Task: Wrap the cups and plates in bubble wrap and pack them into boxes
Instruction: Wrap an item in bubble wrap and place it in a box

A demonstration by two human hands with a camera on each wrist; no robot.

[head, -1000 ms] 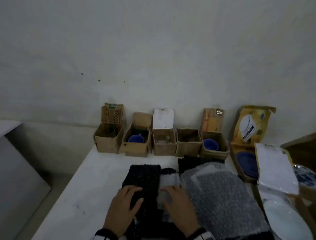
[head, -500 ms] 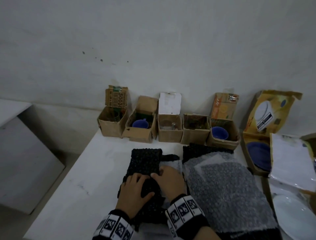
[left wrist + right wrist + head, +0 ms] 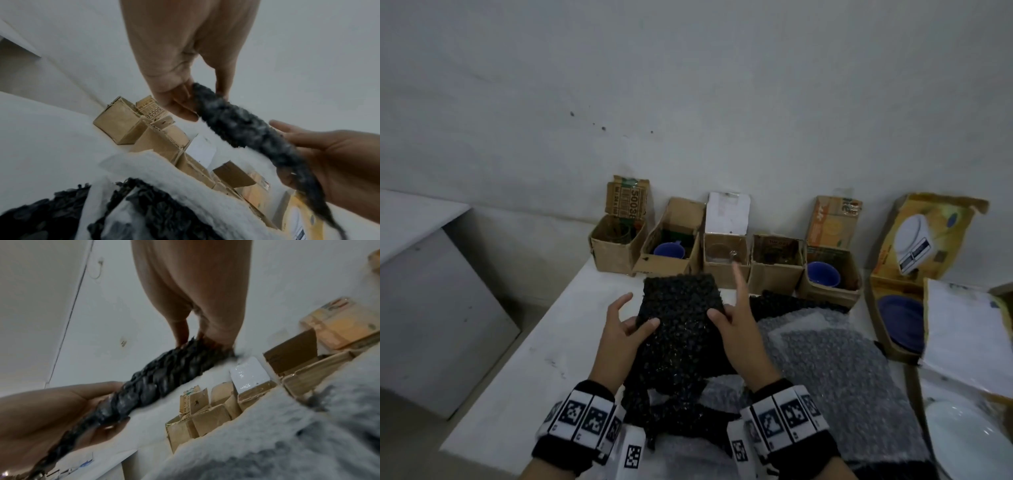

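Both hands hold a sheet of black bubble wrap [image 3: 681, 329] lifted off the white table [image 3: 527, 370]. My left hand [image 3: 635, 330] pinches its left edge, thumb on top and fingers under it. My right hand [image 3: 719, 320] pinches the right edge with the thumb, its index finger pointing up. The left wrist view shows the left hand [image 3: 185, 104] pinching the black bubble wrap [image 3: 242, 129] edge-on. In the right wrist view the right hand [image 3: 195, 339] grips the black bubble wrap [image 3: 160, 379]. Blue cups [image 3: 669, 251] [image 3: 823, 274] sit in small open boxes at the back.
Several open cardboard boxes [image 3: 616, 250] line the wall; one holds a glass cup [image 3: 722, 253]. A yellow box [image 3: 887, 342] holds a blue plate [image 3: 900, 318]. Clear bubble wrap sheets [image 3: 832, 370] lie to the right. A white plate [image 3: 969, 442] sits at bottom right.
Both hands, which lay pressing on the black sheet on the table, have pinched its edges and lifted it up toward me. The head view has tilted.
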